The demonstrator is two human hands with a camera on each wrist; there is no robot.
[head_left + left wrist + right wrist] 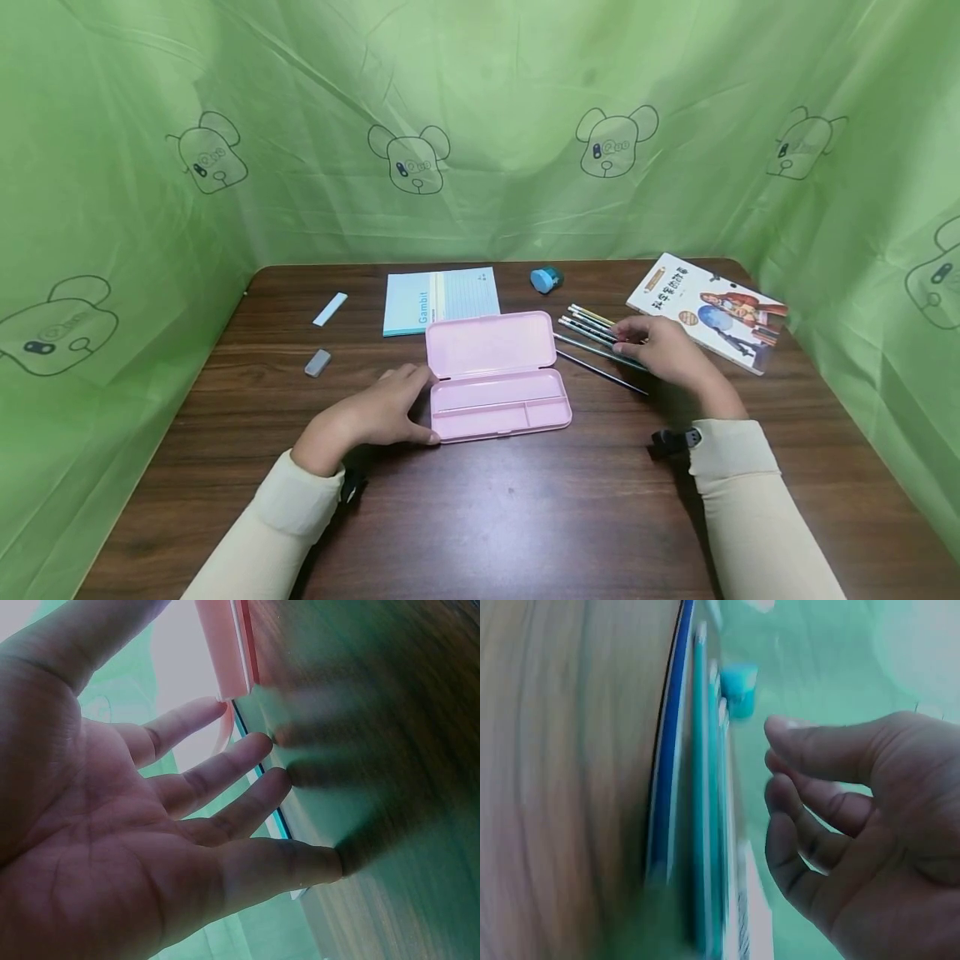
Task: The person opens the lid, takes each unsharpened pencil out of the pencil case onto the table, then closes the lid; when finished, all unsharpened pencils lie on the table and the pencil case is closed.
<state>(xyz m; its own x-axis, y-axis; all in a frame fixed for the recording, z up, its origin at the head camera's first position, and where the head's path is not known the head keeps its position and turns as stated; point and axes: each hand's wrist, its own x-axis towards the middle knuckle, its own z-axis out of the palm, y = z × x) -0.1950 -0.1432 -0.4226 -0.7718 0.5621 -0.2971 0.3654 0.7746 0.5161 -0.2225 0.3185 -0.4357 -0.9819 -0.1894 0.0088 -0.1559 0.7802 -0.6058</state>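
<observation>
A pink pencil case lies unfolded in the middle of the table, its compartments bare. At its left side my left hand spreads its fingers, with the thumb by the front left corner. In the left wrist view the index fingertip meets the case's edge. Several pencils lie side by side to the right of the case, the nearest one dark blue. Over them hovers my right hand; its fingers bend loosely, with nothing between thumb and fingers in the right wrist view.
Behind the case lies a light blue notebook, with a blue sharpener to its right. A book lies at the back right. On the left are a grey eraser and a white strip. Green cloth surrounds the table.
</observation>
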